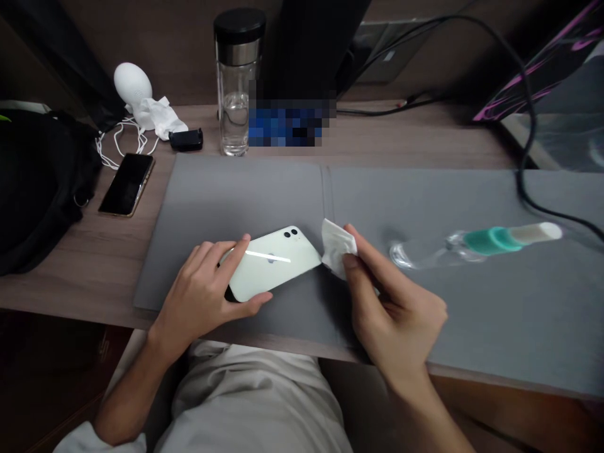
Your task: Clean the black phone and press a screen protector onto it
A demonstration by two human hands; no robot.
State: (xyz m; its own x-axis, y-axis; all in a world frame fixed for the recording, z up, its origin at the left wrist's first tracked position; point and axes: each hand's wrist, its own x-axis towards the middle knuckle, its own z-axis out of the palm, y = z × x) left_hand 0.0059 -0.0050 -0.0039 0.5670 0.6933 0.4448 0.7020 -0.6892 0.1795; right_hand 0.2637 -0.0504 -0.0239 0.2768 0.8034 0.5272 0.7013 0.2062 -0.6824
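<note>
A pale mint-green rectangular phone (271, 267) lies camera-side up on the flat grey mat (245, 189), the left hand (201, 286) loosely holding its left end between parted thumb and fingers; beside its right corner, the right hand (394, 308) pinches a folded white tissue (336, 247), a clear teal-collared bottle (493, 240) farther right

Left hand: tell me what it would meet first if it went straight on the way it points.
The pale phone, which the left hand seems already to hold, though depth makes contact hard to judge.
</note>
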